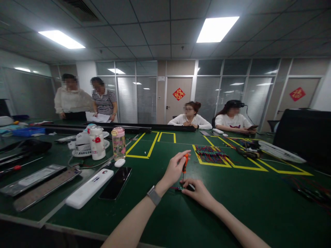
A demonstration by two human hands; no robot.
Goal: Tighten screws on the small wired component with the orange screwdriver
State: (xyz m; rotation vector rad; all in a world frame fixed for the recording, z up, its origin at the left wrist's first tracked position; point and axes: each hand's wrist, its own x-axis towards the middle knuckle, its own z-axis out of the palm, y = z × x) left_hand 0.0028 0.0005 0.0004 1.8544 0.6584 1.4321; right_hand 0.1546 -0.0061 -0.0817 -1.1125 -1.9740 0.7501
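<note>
My left hand, with a watch on its wrist, is closed on the orange and black handle of a screwdriver. The screwdriver stands nearly upright, its shaft pointing down at a small green circuit board with thin red and blue wires. Low over the table, my right hand pinches the board's right side between thumb and fingers. The fingers hide part of the board, and I cannot make out the exact spot where the tip meets it.
Yellow tape outlines mark the green table. A pile of wired boards lies ahead to the right. On my left are a black phone, a white power bank, a drink bottle and a white flask. Several people are across the table.
</note>
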